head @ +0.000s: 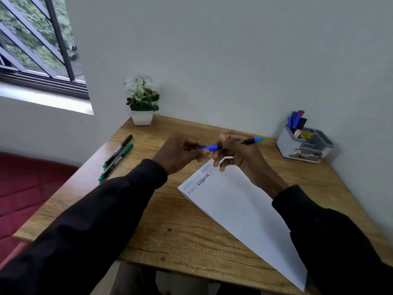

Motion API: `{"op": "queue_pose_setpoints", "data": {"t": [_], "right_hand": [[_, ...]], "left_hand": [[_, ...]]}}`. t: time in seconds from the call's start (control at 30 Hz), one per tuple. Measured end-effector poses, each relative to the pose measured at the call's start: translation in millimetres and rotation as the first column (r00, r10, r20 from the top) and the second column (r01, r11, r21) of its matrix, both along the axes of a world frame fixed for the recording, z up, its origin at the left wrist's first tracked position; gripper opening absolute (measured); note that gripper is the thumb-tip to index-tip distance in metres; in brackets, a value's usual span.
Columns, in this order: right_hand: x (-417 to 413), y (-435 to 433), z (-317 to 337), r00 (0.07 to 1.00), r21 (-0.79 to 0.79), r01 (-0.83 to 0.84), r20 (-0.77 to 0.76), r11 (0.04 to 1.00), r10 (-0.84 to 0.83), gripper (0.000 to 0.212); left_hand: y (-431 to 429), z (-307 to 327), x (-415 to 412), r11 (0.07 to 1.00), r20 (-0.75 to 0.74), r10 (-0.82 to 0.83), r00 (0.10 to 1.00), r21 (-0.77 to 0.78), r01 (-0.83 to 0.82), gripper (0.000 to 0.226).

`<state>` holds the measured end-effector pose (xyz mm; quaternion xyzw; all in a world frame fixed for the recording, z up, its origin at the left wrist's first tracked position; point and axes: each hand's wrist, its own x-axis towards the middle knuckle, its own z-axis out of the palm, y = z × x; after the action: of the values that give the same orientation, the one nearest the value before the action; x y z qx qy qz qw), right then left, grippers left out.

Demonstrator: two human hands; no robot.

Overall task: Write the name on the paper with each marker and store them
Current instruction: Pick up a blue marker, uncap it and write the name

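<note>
Above the far end of the white paper point(238, 205) I hold a blue marker point(248, 141) level between both hands. My left hand point(180, 153) pinches its blue cap end point(209, 147). My right hand point(236, 154) grips the black barrel, whose teal tail sticks out to the right. The paper lies slantwise on the wooden table point(182, 231) and carries a name written several times in different colours at its far corner. Two more markers lie at the table's left: a black-capped one point(119, 150) and a green-capped one point(117, 161).
A grey desk organiser point(304, 143) holding several markers stands at the back right by the wall. A white potted plant point(142, 99) sits at the back left corner. A red seat point(32, 188) lies left of the table.
</note>
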<state>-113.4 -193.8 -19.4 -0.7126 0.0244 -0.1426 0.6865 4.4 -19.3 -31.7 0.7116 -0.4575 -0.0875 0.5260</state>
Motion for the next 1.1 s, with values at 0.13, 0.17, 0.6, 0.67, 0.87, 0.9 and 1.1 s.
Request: {"op": "queue_pose_setpoints", "data": {"t": [0.13,0.17,0.6,0.67,0.87,0.9,1.1], "right_hand": [[-3.7,-6.7,-0.8,0.999,-0.077,-0.034,-0.026,0.996,0.032,0.038],[-4.2,-8.4,0.9,0.997,-0.089,-0.066,-0.032,0.994,0.063,0.036],[-4.5,-36.4,-17.0,1.0,-0.035,-0.007,-0.021,0.999,0.007,0.038],[-7.3,-35.2,-24.4,0.997,-0.09,0.042,-0.055,0.995,-0.047,0.031],[-1.8,-25.4,-40.9,0.976,-0.236,0.176,-0.083,0.956,-0.2,0.017],[-1.0,-23.9,-42.2,0.975,-0.238,0.177,-0.088,0.955,-0.203,0.016],[1.3,-18.5,-49.7,0.986,-0.245,0.12,-0.082,0.962,-0.144,0.006]], "left_hand": [[-4.1,5.8,4.2,0.999,0.014,-0.044,0.999,0.032,0.043,0.013],[-4.3,6.4,6.3,0.997,0.011,-0.07,0.997,0.042,0.07,0.012],[-14.9,-16.7,51.0,0.967,0.166,-0.005,0.986,0.254,-0.038,0.013],[-15.1,-25.0,55.3,0.945,0.216,0.024,0.976,0.314,-0.093,0.019],[-22.1,-44.9,62.6,0.922,0.335,0.077,0.939,0.334,-0.194,0.03],[-22.9,-47.0,64.3,0.924,0.327,0.086,0.941,0.328,-0.199,0.031],[-18.3,-40.5,59.2,0.985,0.164,0.033,0.986,0.163,-0.06,0.027]]}}
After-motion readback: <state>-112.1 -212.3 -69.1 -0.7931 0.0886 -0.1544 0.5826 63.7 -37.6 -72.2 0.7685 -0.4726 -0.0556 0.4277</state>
